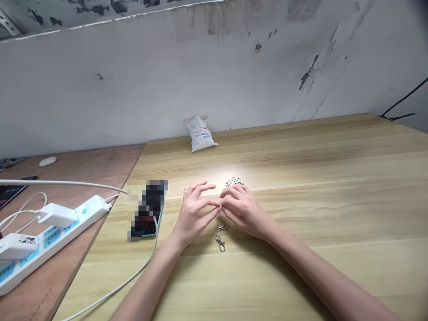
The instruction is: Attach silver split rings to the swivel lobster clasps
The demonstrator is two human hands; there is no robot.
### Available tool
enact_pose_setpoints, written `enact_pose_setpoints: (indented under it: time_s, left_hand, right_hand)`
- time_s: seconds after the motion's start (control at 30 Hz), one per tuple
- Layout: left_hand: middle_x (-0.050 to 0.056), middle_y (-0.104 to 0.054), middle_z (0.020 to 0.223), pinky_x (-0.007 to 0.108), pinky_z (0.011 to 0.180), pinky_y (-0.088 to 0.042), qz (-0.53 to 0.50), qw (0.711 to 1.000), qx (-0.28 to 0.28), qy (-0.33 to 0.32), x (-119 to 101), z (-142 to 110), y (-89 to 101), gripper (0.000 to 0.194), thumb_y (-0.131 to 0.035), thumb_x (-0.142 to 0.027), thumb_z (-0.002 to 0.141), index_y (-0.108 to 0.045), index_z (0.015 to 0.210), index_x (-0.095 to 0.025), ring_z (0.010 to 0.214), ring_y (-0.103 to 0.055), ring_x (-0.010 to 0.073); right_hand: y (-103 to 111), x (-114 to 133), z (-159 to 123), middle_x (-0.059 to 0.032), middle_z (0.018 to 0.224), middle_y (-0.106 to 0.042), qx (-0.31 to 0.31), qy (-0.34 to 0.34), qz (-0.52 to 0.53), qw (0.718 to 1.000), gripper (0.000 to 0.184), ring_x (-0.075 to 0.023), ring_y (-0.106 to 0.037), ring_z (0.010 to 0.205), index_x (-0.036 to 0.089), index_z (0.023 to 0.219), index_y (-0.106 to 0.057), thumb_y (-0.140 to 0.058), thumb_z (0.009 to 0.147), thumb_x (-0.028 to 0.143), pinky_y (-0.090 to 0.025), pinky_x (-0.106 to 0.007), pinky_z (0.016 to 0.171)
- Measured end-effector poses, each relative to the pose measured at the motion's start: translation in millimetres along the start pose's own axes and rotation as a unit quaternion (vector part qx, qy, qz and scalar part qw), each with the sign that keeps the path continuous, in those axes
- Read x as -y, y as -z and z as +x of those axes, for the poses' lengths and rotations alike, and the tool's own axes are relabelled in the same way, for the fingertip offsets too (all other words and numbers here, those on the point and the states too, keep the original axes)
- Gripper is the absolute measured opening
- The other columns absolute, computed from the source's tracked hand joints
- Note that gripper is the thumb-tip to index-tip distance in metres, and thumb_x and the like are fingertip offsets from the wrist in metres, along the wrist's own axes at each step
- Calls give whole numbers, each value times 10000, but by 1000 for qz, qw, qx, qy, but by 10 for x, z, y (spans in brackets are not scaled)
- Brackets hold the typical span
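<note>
My left hand (197, 211) and my right hand (244, 208) meet fingertip to fingertip over the table. Thumb and forefinger of each pinch a small shiny metal piece (220, 207), mostly covered by the fingers; its exact kind cannot be made out. The other left fingers are raised and spread, while the right ones curl over. Just below the hands lie two metal swivel clasps (220, 244), one nearer the front and the other clasp (222, 228) closer to my fingers. Behind my right hand sits a small heap of metal clasps (234, 181), partly hidden.
A phone (152, 207), partly blurred out, lies left of my hands with a white cable (133, 274) running from it. Farther left, a power strip (55, 238) holds chargers. Against the wall stands a white plastic packet (201, 133) on the wooden table (334, 191).
</note>
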State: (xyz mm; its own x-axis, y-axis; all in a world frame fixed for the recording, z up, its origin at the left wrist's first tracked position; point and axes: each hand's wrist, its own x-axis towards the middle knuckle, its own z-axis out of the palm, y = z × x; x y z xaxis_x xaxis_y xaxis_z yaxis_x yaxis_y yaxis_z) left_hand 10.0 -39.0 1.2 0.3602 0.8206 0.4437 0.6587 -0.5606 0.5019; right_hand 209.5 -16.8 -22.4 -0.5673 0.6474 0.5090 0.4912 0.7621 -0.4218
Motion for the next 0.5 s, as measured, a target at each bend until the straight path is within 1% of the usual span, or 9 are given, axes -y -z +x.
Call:
enact_pose_setpoints:
  time_s: [0.2,0.37,0.5]
  left_hand:
    - [27,-617,1240,512,1079,-363,-43,999,-13,4,29,-4,-10,71,-679,-221,854,-722,868,-276,1308,-421,264]
    - [32,-612,1240,510,1084,-370,-76,997,-3,15,22,7,9,29,-694,-244,845,-716,840,-263,1297,-442,254]
    - [45,-617,1222,501,1052,-390,-35,999,-7,10,42,6,24,47,-670,-244,863,-701,827,-247,1279,-461,261]
  right_hand:
    - [34,52,3,-76,1068,-601,27,-15,50,998,129,-220,-514,1001,217,1013,-626,-529,932,243,-386,-402,904]
    - [-3,40,4,-66,994,-616,1,-14,62,998,134,-208,-520,940,211,903,-619,-493,950,212,-386,-392,864]
    - [35,13,9,-50,925,-625,3,-26,77,997,120,-199,-519,898,207,881,-619,-516,943,208,-379,-380,846]
